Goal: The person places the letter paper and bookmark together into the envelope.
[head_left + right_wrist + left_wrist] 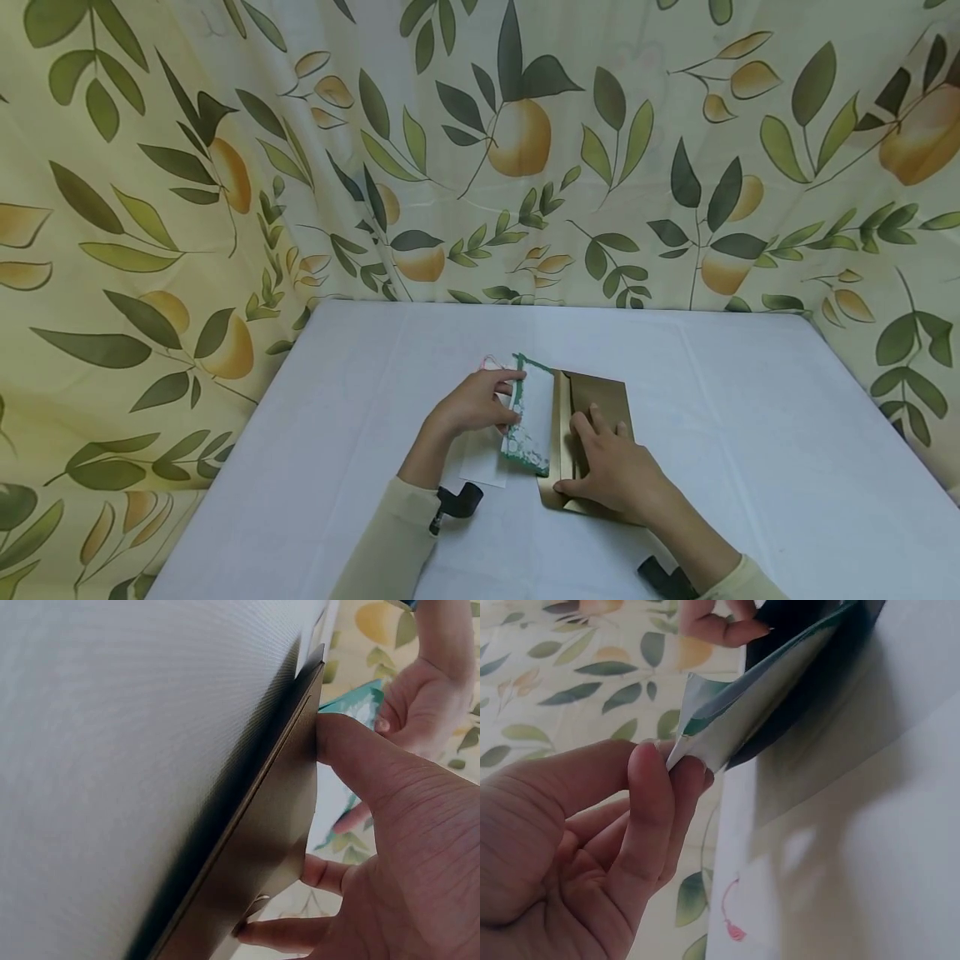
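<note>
My left hand (480, 402) pinches the left edge of a white card with a green floral border (529, 417) between thumb and fingers. In the left wrist view the card (720, 724) is bowed, its near edge between my fingertips. The card's right edge overlaps the flap side of a gold envelope (611, 393). My right hand (618, 471) grips the envelope, thumb at its lower left edge and fingers spread over its upper face. From the right wrist, the envelope (259, 832) looks tilted, with thumb and fingertips along its edge.
Under my left hand lies a white sheet (483, 458) on the white-covered table (360, 400). A small pink tassel (735, 930) shows beside it in the left wrist view. Behind the table hangs a fruit-and-leaf patterned curtain (480, 225). Black camera mounts (459, 502) sit at both wrists.
</note>
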The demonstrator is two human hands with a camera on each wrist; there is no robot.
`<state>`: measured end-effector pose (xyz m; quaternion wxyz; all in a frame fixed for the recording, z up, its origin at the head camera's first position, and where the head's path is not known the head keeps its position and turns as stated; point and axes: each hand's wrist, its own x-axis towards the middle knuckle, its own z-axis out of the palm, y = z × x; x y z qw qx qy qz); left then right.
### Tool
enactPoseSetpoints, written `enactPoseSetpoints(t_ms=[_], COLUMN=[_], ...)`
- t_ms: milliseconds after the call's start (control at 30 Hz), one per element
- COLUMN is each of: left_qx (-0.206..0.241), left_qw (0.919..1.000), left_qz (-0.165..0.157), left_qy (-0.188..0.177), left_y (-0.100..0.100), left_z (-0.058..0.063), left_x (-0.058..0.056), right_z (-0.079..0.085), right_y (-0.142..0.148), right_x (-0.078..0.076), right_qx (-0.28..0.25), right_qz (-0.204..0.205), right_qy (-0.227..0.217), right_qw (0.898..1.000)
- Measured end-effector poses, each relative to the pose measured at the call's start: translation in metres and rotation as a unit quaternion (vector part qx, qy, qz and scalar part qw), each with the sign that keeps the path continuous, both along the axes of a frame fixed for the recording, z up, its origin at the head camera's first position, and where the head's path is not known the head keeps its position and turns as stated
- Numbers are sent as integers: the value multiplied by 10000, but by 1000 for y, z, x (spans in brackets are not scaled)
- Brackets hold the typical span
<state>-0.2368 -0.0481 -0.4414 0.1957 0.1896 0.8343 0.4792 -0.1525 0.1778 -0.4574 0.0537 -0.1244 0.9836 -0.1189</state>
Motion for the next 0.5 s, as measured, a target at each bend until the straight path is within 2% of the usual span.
enactPoseSetpoints(t_ms=[233,500], left_qx=[-242,-432], left_qw=[9997,9989], left_qz=[37,-49], left_qy=[8,202], left_y=[9,9], left_z=[-5,-3], left_x=[3,2], right_z=[2,2], right_y=[-1,-1], right_x=[-1,-1], right_qx=[173,143], right_qz=[-7,-26], right_qy=[-38,-17], right_qw=[9998,9999])
